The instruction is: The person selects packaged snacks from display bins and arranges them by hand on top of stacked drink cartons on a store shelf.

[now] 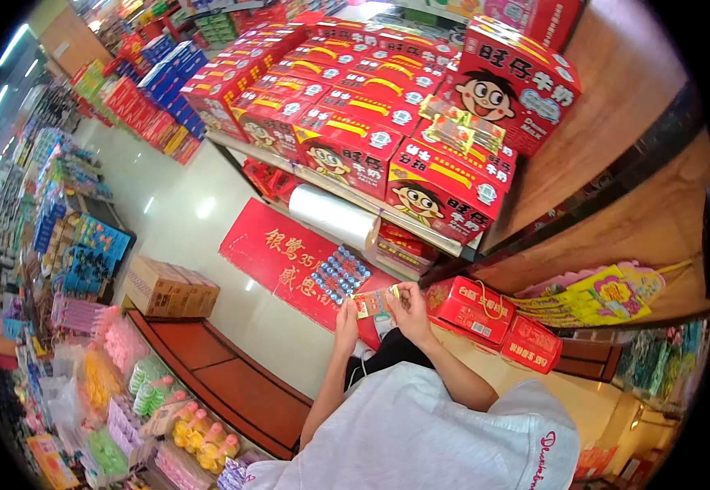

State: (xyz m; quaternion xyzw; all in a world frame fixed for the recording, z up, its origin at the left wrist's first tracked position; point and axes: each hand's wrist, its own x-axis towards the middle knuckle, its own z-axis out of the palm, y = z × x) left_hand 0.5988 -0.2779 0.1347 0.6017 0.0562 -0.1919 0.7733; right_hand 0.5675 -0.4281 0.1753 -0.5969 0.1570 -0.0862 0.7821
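Low in front of my body, both hands are closed on a small flat packet point(369, 303) with red, yellow and clear parts. My left hand point(346, 325) pinches its left end, and my right hand point(409, 312) grips the right end near a yellow bit. Just beyond my fingers are rows of small blue, round items point(340, 273), seen against a red printed board point(277, 260) on the floor; whether they lie on it I cannot tell. Similar-looking shiny packets point(462, 126) rest on the red milk cartons point(445, 192) on the shelf ahead.
A clear plastic roll point(334, 216) sits under the shelf edge. Red gift boxes point(471, 310) stand to my right, below a hanging yellow-and-pink display point(608, 298). To the left are a brown cardboard box point(171, 287), a low brown ledge point(224, 367) and crowded goods racks.
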